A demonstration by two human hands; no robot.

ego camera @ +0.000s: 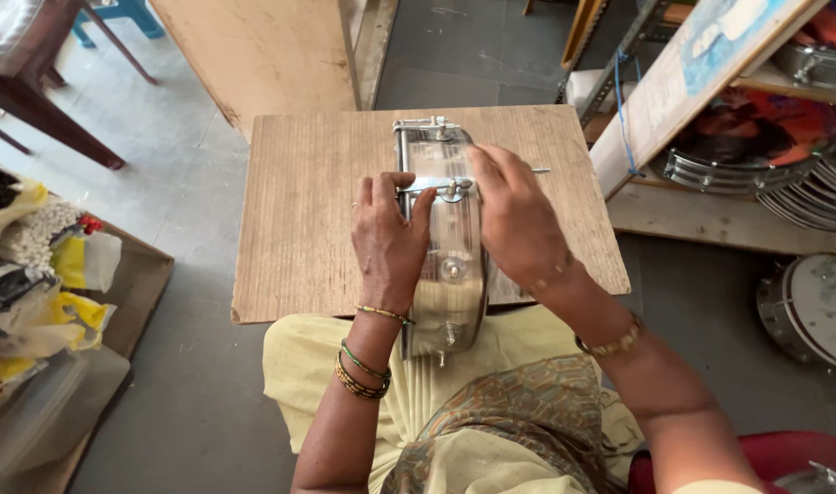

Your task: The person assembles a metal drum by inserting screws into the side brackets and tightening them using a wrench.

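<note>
both hands hold a shiny metal drum frame (445, 247) standing on its edge on a wooden board (308, 210). the left hand (388, 240) pinches a small bolt (436, 187); the right hand (518, 220) grips the rim.

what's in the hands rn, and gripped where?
A shiny metal drum shell standing on edge on the wooden board. Left hand and right hand clasp its outer rim from either side, by a tension lug.

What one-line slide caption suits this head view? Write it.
Both hands, left hand and right hand, hold a shiny metal drum shell on edge on a wooden board.
</note>
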